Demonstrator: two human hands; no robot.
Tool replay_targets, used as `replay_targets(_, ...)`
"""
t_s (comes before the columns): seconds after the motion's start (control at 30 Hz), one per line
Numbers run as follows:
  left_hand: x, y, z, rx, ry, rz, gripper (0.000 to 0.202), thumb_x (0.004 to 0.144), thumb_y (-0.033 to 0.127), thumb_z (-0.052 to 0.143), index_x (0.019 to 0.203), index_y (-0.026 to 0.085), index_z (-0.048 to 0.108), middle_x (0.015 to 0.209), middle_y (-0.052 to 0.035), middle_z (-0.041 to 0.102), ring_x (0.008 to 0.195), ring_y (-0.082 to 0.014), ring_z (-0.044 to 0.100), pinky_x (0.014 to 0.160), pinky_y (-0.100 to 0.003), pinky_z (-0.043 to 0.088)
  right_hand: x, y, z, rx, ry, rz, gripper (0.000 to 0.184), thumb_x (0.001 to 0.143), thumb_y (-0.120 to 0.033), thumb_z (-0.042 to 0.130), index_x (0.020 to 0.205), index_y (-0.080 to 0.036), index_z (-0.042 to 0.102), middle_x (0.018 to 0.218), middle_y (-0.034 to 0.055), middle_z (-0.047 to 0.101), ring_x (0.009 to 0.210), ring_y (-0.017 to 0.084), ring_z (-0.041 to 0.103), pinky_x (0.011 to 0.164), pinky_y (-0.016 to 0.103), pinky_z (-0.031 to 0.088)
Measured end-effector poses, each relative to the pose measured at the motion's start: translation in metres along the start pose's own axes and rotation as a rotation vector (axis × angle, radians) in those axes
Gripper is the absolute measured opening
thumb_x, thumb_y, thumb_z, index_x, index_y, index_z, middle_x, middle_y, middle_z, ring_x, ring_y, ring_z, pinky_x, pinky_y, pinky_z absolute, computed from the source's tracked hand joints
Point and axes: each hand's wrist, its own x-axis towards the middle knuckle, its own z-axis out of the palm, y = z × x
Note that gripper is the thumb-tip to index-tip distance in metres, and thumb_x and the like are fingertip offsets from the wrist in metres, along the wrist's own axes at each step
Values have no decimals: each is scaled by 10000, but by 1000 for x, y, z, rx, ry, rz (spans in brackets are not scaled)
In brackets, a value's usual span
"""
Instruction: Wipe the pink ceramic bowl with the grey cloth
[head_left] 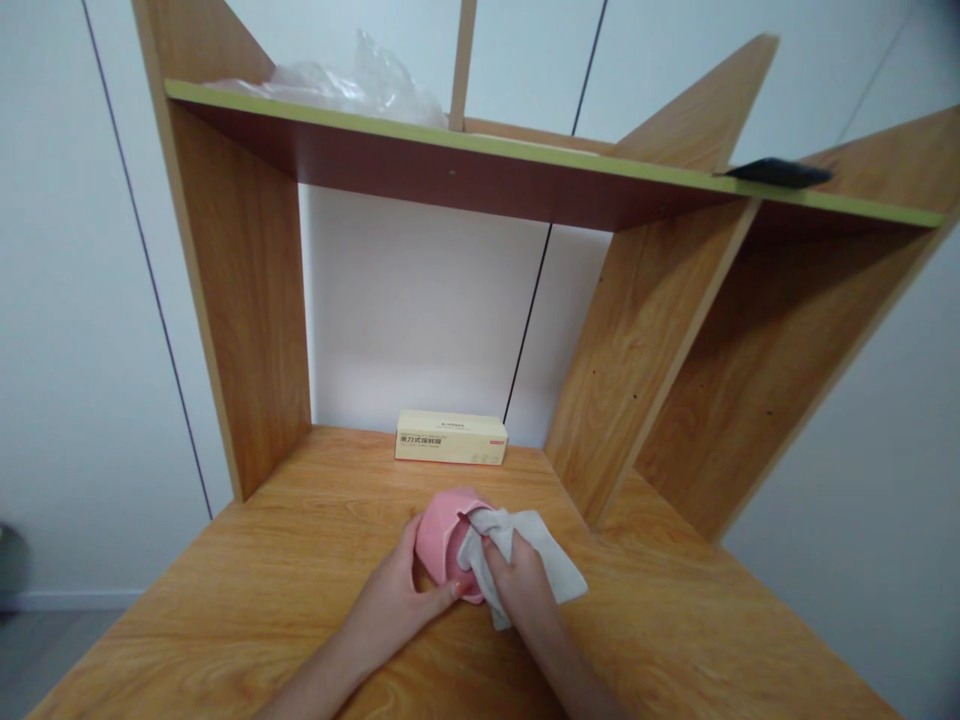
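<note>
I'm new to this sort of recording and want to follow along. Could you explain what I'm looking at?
There is no machine here: a person works with two bare hands. The single picture comes from a camera worn on the person's head, looking forward and down, so the arms enter from the bottom edge.

The left hand holds a pink bowl, tipped so its opening faces the right hand. That hand grips a whitish cloth, part of which reaches into the bowl.

Beneath is a wood-grained desk. A long, pale box lies behind the bowl. On the shelf above are clear plastic and a dark, flat thing I can't identify.
</note>
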Motion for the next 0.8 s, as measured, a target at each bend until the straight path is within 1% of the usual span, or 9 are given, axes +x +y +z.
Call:
replay_targets(0.07,2,-4,0,59,15,14,662,534,305,762,1135,182,513,1142,-100,565,1050,-288,502,904,-324,364,1,-2,-3,-12,-21,14,259,776,-289,406,893,-182,610,794,70,681,758,211,629,646,255,447)
replay_targets(0.17,4,-9,-1,129,31,26,616,558,328,743,1115,179,526,1103,-101,587,1004,-282,530,878,-327,379,2,-7,-9,-65,5,27,296,762,-307,432,991,-191,580,836,65,675,818,224,618,675,270,438)
replay_targets(0.23,5,-10,-3,151,46,31,599,559,333,737,1104,184,537,1085,-98,597,982,-286,539,866,-333,383,1,-12,-14,-144,36,29,345,758,-324,448,1068,-209,546,861,60,670,848,231,610,682,276,431)
replay_targets(0.37,3,-7,-4,199,100,25,610,517,336,750,1081,199,563,1031,-96,626,934,-306,564,826,-336,402,-2,-20,-20,-315,78,26,403,775,-333,444,1163,-234,490,847,63,668,827,243,615,658,285,419)
replay_targets(0.43,1,-1,-4,287,99,19,631,519,371,738,1097,199,555,1016,-98,633,919,-313,573,800,-341,415,-2,-21,-19,-377,53,44,435,784,-349,438,1205,-243,450,833,62,669,803,244,621,637,289,418)
replay_targets(0.5,-1,6,-2,426,73,27,666,553,430,699,1148,195,513,1034,-100,626,922,-313,574,790,-355,423,0,-19,-16,-399,3,82,454,782,-386,442,1213,-243,437,825,58,669,780,238,627,616,282,419)
replay_targets(0.63,-4,18,1,702,12,83,698,628,508,606,1215,170,436,1016,-107,632,900,-298,588,778,-381,433,3,-14,-10,-326,-56,122,455,762,-396,469,1179,-215,461,865,53,669,801,212,626,616,249,424)
replay_targets(0.7,-5,20,2,787,5,112,673,653,511,580,1211,161,440,968,-108,647,860,-294,603,750,-381,445,2,-16,-11,-323,-25,120,434,766,-367,467,1172,-215,474,870,55,669,809,213,624,621,248,422)
replay_targets(0.8,-5,18,2,853,8,165,634,648,448,596,1197,164,456,952,-102,651,848,-287,608,744,-373,449,-1,-22,-17,-389,68,97,427,781,-324,451,1199,-241,466,828,53,671,778,222,625,617,261,412)
